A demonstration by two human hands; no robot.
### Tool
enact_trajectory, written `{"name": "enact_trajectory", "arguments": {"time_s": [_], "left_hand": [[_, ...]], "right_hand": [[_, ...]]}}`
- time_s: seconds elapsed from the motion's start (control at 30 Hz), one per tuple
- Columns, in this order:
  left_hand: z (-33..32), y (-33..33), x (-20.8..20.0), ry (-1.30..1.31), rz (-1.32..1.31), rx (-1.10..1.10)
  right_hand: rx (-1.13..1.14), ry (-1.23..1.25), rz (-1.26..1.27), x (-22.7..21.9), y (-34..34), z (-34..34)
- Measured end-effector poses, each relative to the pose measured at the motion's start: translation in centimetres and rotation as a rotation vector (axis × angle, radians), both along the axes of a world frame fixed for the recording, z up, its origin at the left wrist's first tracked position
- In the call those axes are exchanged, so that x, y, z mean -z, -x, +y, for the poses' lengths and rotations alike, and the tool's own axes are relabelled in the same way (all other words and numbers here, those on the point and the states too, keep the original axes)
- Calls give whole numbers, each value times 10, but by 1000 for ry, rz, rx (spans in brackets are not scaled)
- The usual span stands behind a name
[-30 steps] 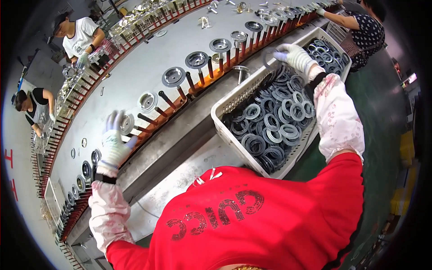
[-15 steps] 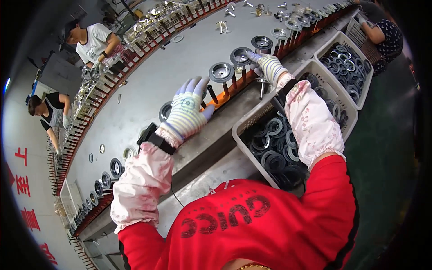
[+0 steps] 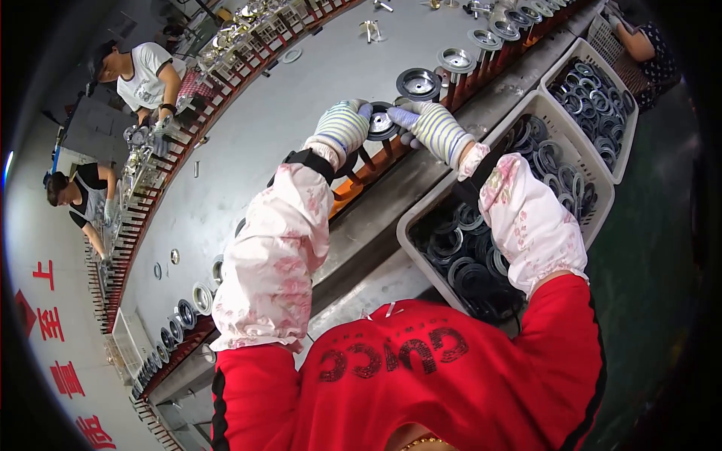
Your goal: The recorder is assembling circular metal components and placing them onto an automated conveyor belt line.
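Note:
A round metal cup with a dark rim [image 3: 381,120] sits on an upright post between my two hands. My left hand [image 3: 341,129] wears a striped glove and closes on the left edge of the cup. Against its right edge, my right hand [image 3: 435,129], gloved alike, has its thumb and fingers bent round the rim. The undersides of both hands' fingers are partly hidden. Just beyond stands another dark-rimmed metal cup [image 3: 419,84] on its own post, apart from my hands.
Further cups [image 3: 456,60] stand on posts along the curved rail. By my right forearm is a pale crate [image 3: 404,231] holding dark and metal rings, with a second crate [image 3: 621,169] behind it. Across the grey table [image 3: 226,158], two co-workers [image 3: 154,79] handle metal parts; another person [image 3: 653,52] is at far right.
My left hand has moved right and away from me, from spread fingers to gripping the cup. My right hand has shifted slightly left and nearer. The posts and cups have slid along the rail toward the left.

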State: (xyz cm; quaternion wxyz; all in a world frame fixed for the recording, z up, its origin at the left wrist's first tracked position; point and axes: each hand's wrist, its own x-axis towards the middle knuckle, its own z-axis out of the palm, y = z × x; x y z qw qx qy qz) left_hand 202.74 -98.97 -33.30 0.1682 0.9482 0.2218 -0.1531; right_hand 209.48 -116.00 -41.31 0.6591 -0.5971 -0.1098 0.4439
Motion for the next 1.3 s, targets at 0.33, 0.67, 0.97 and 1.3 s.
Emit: {"name": "enact_trajectory", "arguments": {"time_s": [0.33, 0.67, 0.97, 1.3], "left_hand": [[-7, 16, 22, -163, -126, 33], [-8, 18, 32, -260, -148, 5], [-21, 23, 5, -258, -146, -114], [-33, 41, 7, -495, -134, 84]], "right_hand": [[-133, -26, 161, 14, 14, 4], [-283, -261, 363, 43, 10, 19], [-237, -158, 393, 0, 17, 3], [-316, -97, 242, -6, 29, -1]]}}
